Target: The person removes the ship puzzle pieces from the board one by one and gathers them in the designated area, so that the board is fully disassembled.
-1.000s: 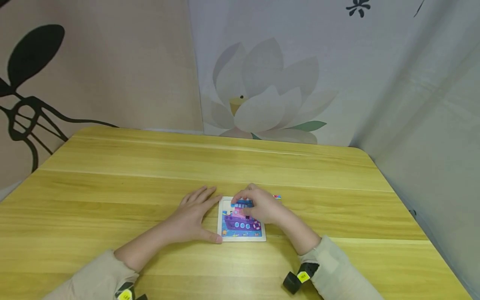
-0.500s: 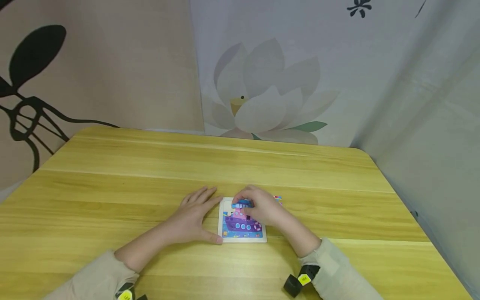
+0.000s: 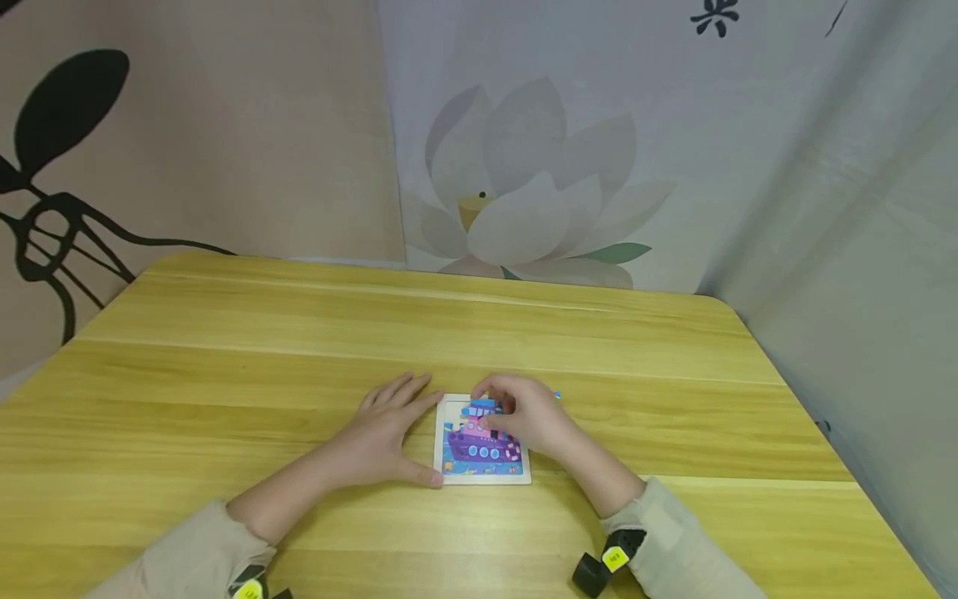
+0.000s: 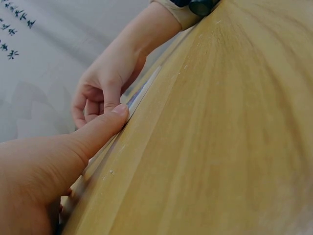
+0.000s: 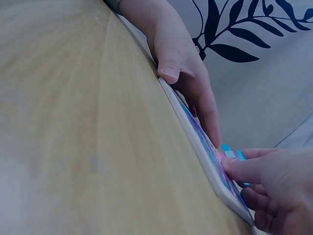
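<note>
A jigsaw puzzle board (image 3: 486, 479) with a white border and a purple ship picture lies flat on the table. My left hand (image 3: 382, 433) is spread along its left side, index fingertip at the far corner and thumb at the near corner. My right hand (image 3: 527, 412) reaches over the upper right of the board, thumb and fingers pinching a small blue and pink puzzle piece (image 5: 230, 154) at the ship's top. In the right wrist view the piece stands out above the board's surface, partly covered by the fingers. Pale backing shows in the board's upper left.
The wooden table (image 3: 299, 316) extends around the board on all sides. A bit of a colourful piece (image 3: 557, 395) peeks out behind my right hand. Patterned cloth (image 3: 554, 166) hangs beyond the table's far edge, and a plain pale curtain (image 3: 861, 208) is at the right.
My right hand has shifted slightly to the right, its fingers still at the ship's blue top. Less of the colourful piece behind it shows. My left hand stays at the board's left side.
</note>
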The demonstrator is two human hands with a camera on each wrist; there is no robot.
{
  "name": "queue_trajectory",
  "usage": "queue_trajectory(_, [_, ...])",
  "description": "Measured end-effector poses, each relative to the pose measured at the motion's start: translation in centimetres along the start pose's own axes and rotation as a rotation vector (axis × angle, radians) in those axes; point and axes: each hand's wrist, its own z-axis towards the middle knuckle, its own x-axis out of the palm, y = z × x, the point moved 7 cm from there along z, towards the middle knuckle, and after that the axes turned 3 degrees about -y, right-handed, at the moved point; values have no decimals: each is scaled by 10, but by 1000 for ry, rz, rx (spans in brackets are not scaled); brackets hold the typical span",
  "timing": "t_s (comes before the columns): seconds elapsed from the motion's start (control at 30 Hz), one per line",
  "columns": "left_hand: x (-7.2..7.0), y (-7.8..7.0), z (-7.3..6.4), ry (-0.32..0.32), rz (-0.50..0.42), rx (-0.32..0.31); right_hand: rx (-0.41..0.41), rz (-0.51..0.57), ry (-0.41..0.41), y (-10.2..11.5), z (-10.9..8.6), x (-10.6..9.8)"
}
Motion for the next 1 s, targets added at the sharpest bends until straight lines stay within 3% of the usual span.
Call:
queue_trajectory(0.23, [1, -1, 0, -2, -5, 12, -31, -20, -11, -4, -3, -1])
queue_trajectory(0.53, [0, -1, 0, 3, -5, 3, 30, 113, -6, -7, -4, -4])
queue_trajectory(1.0, [-1, 0, -1, 1, 2, 9, 148, 227, -145, -14, -8, -30])
